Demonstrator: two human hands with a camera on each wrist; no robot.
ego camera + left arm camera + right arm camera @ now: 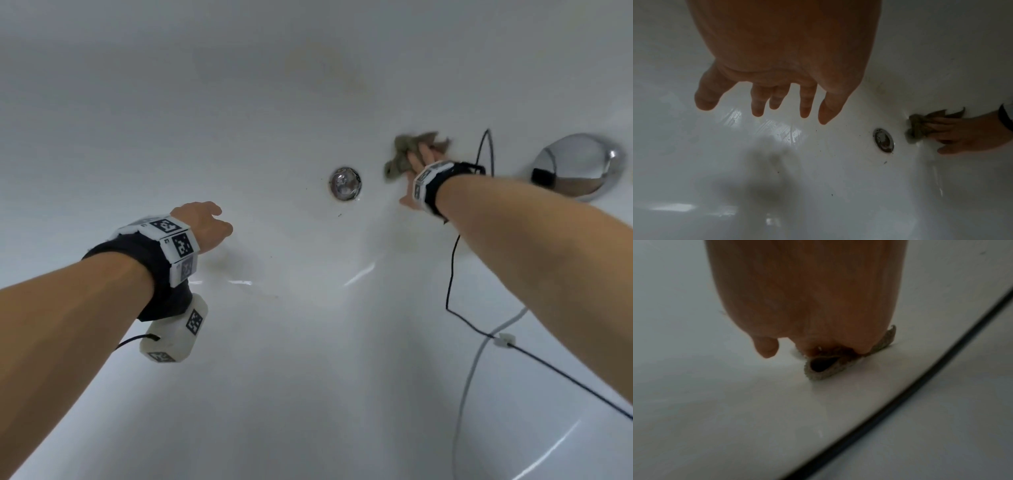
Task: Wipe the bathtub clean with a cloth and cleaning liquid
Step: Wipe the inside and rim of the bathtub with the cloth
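Bathtub [274,377] is white and glossy all round, and the chrome drain [345,183] sits in the floor, so everything here gets placed off that.

Right hand [416,171] is just right of the drain, flat on the tub surface, with the cloth [400,154] underneath it. Fingers look mostly straight, pushing the cloth down rather than balling it up, and the thumb sticks out toward the near side. The cloth is a crumpled grey-green rag; its edges poke out past the fingers on the far side and toward the drain, but it doesn't touch the drain. From the right wrist view a fold of it curls up under the palm.

Left hand [205,222] is left of the drain and a bit nearer, with nothing in it. The fingers are spread and relaxed over the tub floor. I can't tell if the fingertips actually touch.

A few dark specks [819,143] lie on the floor around the drain, and there's a faint brownish stain [329,72] on the wall beyond it. Further right of the drain, past the cloth, there's a chrome overflow cover [579,164]. A thin black cable [452,260] trails from the right wristband.
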